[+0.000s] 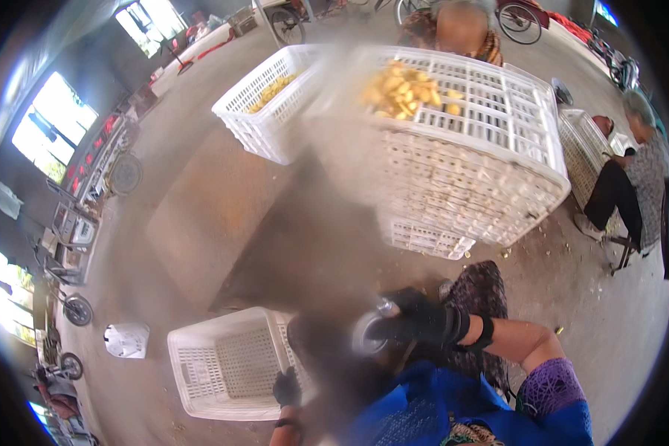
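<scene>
I see the right grip (416, 316), dark-gloved, with its fingers at a round metal thing (368, 332); blur hides its edges, and I can't tell how tightly they close. My left grip (288, 387), gloved too, is at the right rim of a white crate (193, 375) on the floor (126, 394); I can't tell how far its fingers curl. Left of that crate, a white container (126, 340) bears dark marks too small for me to read. Farther ahead, yellow pieces (403, 91) lie atop stacked crates (468, 167), with a co-worker (490, 46) behind.
</scene>
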Tool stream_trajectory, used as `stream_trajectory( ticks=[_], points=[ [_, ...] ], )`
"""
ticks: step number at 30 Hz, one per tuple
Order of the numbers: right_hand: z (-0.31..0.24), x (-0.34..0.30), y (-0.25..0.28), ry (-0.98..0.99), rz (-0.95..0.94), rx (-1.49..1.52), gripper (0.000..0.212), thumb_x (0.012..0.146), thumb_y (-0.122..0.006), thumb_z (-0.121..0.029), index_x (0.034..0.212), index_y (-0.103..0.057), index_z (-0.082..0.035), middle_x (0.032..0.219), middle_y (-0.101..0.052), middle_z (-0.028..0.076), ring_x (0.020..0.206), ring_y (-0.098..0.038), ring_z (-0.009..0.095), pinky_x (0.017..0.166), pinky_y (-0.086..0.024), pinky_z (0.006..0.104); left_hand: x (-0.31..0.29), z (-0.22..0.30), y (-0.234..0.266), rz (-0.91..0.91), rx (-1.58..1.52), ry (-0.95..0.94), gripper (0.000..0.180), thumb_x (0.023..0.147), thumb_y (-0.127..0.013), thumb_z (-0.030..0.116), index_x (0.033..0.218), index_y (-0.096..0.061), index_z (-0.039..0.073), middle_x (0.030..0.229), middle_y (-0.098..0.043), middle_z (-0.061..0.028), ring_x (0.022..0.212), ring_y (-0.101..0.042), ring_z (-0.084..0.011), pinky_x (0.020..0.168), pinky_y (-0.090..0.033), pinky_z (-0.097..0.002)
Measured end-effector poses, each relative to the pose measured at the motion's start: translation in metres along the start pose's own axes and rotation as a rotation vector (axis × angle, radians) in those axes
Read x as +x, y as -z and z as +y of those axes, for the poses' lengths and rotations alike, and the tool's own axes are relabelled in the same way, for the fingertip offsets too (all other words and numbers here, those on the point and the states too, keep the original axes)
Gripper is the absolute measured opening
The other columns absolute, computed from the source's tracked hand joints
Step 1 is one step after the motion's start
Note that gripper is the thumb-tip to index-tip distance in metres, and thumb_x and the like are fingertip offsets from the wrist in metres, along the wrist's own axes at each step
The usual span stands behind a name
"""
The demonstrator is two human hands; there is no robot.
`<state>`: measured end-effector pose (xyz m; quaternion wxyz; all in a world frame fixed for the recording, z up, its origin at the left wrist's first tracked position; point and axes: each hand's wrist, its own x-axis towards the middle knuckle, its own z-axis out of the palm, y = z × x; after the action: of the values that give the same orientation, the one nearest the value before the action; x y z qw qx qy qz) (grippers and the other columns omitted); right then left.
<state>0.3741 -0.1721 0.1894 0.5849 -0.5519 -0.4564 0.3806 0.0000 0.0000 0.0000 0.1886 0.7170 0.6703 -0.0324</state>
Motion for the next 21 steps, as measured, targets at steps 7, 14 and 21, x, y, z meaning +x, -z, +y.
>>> stream_trajectory(
  ticks=[7,14,21],
  points=[
    [-0.077,-0.059,0.029,-0.142,0.307,-0.008,0.013,0.084,-0.074,-0.017,0.085,-0.067,-0.006,0.064,-0.061,-0.001,0.057,-0.059,0.009,0.051,-0.047,0.0237,-0.022,-0.011,-0.006,0.041,0.26,-0.399,0.017,0.094,-0.047,0.021,0.104,-0.06,0.019,0.091,-0.06,-0.0125,0.072,-0.066,-0.0374,0.068,-0.054,-0.0488],
    [-0.073,-0.09,0.038,-0.004,0.604,0.616,0.013,0.081,-0.067,-0.008,0.091,-0.06,-0.006,0.068,-0.06,0.003,0.056,-0.057,0.012,0.051,-0.047,0.0257,-0.024,-0.017,-0.01,-0.023,0.035,-0.311,0.042,0.097,-0.044,0.039,0.107,-0.061,0.002,0.1,-0.064,-0.0261,0.094,-0.062,-0.0459,0.081,-0.049,-0.0512],
    [-0.073,-0.043,0.038,0.017,0.565,0.564,0.014,0.081,-0.071,-0.008,0.09,-0.061,-0.007,0.067,-0.059,0.002,0.05,-0.052,0.01,0.046,-0.044,0.0246,0.024,-0.046,-0.031,0.039,0.227,-0.54,0.03,0.096,-0.049,0.028,0.099,-0.061,0.001,0.087,-0.064,-0.02,0.09,-0.065,-0.0342,0.076,-0.052,-0.0446]
  ],
)
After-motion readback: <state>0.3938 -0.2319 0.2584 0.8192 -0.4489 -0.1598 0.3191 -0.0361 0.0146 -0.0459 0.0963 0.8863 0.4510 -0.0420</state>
